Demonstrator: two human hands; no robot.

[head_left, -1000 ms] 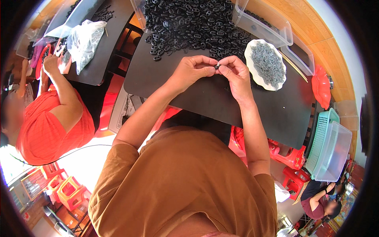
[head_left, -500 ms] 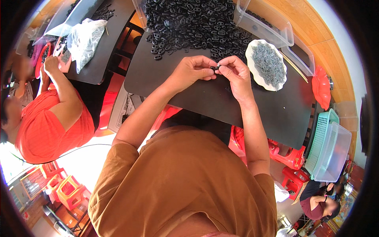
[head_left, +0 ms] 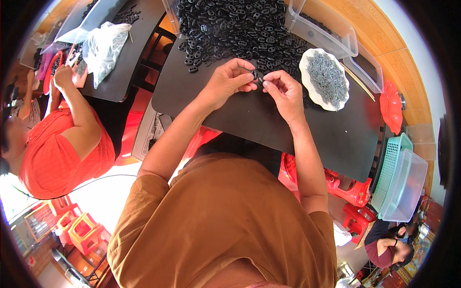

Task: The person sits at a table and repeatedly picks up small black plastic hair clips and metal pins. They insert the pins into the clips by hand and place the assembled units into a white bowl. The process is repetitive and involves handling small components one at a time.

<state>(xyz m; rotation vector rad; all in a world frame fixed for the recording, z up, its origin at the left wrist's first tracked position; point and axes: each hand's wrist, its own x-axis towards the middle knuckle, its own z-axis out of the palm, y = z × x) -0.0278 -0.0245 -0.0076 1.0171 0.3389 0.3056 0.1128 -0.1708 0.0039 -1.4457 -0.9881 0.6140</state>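
Note:
Above the dark table, my left hand [head_left: 226, 82] pinches a small black plastic piece with holes [head_left: 254, 74] between thumb and fingers. My right hand [head_left: 287, 95] is close on its right, thumb and fingertips pressed together around a tiny dark part [head_left: 260, 81], too small to name. A narrow gap separates the two sets of fingertips. Beyond my hands spreads a large heap of similar black pieces [head_left: 230, 29]. To the right of my right hand, a white scalloped dish [head_left: 305, 65] holds a mound of small thin grey metal parts [head_left: 327, 77].
Clear plastic bins [head_left: 331, 41] stand along the table's far right, beside a red scalloped dish [head_left: 391, 105]. A green basket [head_left: 390, 165] is at the right edge. On the left, a person in red [head_left: 67, 144] works at another table near a plastic bag [head_left: 104, 53].
My hands have drawn slightly apart, and a gap shows between their fingertips. The black piece stays in the left hand and shows more of its face.

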